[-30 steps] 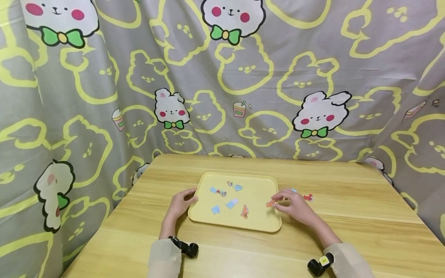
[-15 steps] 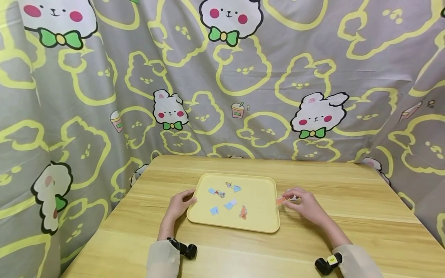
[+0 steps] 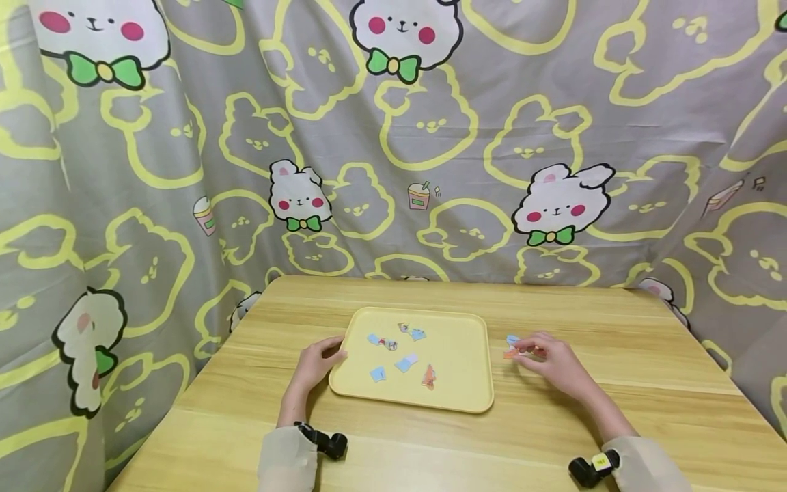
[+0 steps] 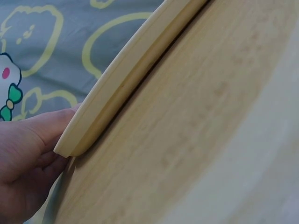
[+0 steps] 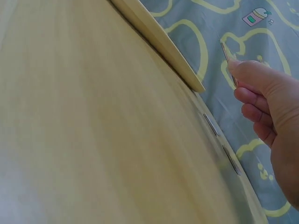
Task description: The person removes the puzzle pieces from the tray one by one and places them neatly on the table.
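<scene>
My left hand point(image 3: 320, 362) grips the left rim of a yellow tray point(image 3: 458, 362), thumb on the edge, as the left wrist view also shows. Just right of the tray, my right hand point(image 3: 550, 359) pinches an orange jigsaw puzzle piece point(image 3: 510, 354) between thumb and fingers. In the right wrist view that piece point(image 5: 224, 50) appears edge-on, raised above the table. Several puzzle pieces lie spread in the tray, among them a blue piece point(image 3: 378, 374), a blue and lilac piece point(image 3: 406, 362) and an orange piece point(image 3: 428, 377).
A blue piece point(image 3: 512, 339) lies on the wooden table point(image 3: 430, 451) beyond my right fingers, with a red one partly hidden by that hand. Two pieces on the table show edge-on in the right wrist view. A patterned grey curtain point(image 3: 369, 150) hangs behind the table.
My right hand has moved right, carrying the orange puzzle piece from over the tray, across its right rim, to beside it. My left hand stays on the tray.
</scene>
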Tool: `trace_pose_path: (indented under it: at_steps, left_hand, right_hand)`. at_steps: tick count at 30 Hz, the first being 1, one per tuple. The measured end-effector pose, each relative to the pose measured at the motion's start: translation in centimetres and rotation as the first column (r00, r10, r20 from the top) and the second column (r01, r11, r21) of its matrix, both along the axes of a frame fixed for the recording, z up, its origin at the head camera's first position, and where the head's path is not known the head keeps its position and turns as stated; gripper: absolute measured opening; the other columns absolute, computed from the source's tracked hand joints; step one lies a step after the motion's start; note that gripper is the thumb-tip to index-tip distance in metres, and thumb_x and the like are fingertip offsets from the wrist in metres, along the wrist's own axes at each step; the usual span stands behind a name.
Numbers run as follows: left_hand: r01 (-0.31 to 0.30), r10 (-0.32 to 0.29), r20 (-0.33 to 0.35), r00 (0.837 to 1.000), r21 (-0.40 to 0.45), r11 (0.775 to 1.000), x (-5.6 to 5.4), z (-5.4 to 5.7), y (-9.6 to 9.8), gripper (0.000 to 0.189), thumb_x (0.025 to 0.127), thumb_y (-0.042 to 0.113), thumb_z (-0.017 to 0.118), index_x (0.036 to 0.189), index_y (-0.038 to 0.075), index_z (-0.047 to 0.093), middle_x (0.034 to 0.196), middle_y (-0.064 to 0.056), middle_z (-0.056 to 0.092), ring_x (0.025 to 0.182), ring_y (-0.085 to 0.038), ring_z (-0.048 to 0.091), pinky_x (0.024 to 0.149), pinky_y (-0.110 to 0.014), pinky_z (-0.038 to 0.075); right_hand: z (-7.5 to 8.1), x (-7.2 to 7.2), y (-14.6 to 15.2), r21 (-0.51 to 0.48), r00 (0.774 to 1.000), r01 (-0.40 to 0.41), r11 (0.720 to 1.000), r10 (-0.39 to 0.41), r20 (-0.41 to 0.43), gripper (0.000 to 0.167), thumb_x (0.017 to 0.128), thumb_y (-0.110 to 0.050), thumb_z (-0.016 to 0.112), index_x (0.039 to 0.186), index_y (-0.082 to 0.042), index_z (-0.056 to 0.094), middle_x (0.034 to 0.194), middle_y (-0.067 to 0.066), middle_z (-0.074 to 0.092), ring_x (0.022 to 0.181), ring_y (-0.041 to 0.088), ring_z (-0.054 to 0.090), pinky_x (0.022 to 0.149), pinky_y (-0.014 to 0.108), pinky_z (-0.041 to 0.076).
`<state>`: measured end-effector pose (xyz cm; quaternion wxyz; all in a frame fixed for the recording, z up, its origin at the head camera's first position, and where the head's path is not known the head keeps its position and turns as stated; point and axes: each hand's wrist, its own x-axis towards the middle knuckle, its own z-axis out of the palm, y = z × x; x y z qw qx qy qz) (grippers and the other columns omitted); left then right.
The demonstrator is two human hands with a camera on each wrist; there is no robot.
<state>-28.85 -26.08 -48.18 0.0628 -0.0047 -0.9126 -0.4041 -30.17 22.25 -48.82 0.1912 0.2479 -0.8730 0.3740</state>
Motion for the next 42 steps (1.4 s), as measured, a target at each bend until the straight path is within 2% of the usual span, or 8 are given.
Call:
trace_pose_path:
  at_steps: [10, 16, 23, 30, 42]
  left_hand:
    - [-0.002, 0.002, -0.010, 1.000, -0.006, 1.000, 0.0, -0.1, -0.1, 0.043, 0.091, 0.019, 0.069, 0.132, 0.008, 0.062, 0.133, -0.018, 0.063, 0.131, -0.040, 0.052, 0.112, -0.053, 0.041]
    - [0.000, 0.000, -0.015, 1.000, -0.008, 1.000, 0.0, -0.2, -0.1, 0.042, 0.092, 0.020, 0.069, 0.132, 0.007, 0.063, 0.133, -0.019, 0.063, 0.131, -0.040, 0.052, 0.112, -0.054, 0.041]
    - [0.001, -0.001, -0.013, 1.000, -0.005, 1.000, -0.1, -0.3, -0.2, 0.043, 0.092, 0.020, 0.069, 0.132, 0.008, 0.062, 0.133, -0.018, 0.063, 0.131, -0.039, 0.052, 0.112, -0.053, 0.041]
    - [0.005, -0.005, -0.012, 1.000, 0.004, 1.000, -0.2, -0.2, -0.1, 0.043, 0.091, 0.020, 0.069, 0.133, 0.008, 0.062, 0.134, -0.018, 0.063, 0.131, -0.038, 0.052, 0.112, -0.052, 0.042]
    - [-0.005, 0.005, -0.010, 1.000, -0.004, 1.000, -0.1, -0.1, 0.1, 0.043, 0.091, 0.018, 0.069, 0.132, 0.007, 0.062, 0.133, -0.017, 0.063, 0.131, -0.038, 0.052, 0.113, -0.052, 0.041]
  right_hand:
    - [0.0, 0.2, 1.7, 0.026, 0.998, 0.040, 0.999, -0.039, -0.051, 0.020, 0.078, -0.008, 0.080, 0.097, -0.007, 0.075, 0.088, -0.002, 0.070, 0.077, 0.008, 0.061, 0.069, 0.020, 0.053]
    - [-0.1, 0.2, 2.9, 0.056, 0.996, 0.076, 0.996, -0.074, -0.042, 0.018, 0.080, -0.011, 0.080, 0.097, -0.011, 0.075, 0.087, -0.004, 0.069, 0.079, -0.001, 0.059, 0.070, 0.018, 0.051]
    - [-0.3, 0.5, 4.6, 0.053, 0.995, 0.100, 0.994, -0.099, -0.022, 0.019, 0.081, -0.011, 0.079, 0.100, -0.010, 0.075, 0.098, 0.006, 0.073, 0.085, -0.009, 0.056, 0.072, 0.013, 0.051]
    - [-0.4, 0.4, 6.1, 0.059, 0.992, 0.129, 0.990, -0.129, -0.013, 0.020, 0.082, -0.015, 0.079, 0.101, -0.011, 0.076, 0.098, 0.005, 0.072, 0.085, -0.012, 0.055, 0.073, 0.011, 0.052]
    - [-0.4, 0.7, 8.1, 0.050, 0.988, 0.156, 0.987, -0.156, -0.004, 0.020, 0.083, -0.015, 0.078, 0.102, -0.008, 0.075, 0.101, 0.012, 0.073, 0.086, -0.015, 0.053, 0.071, 0.004, 0.046]
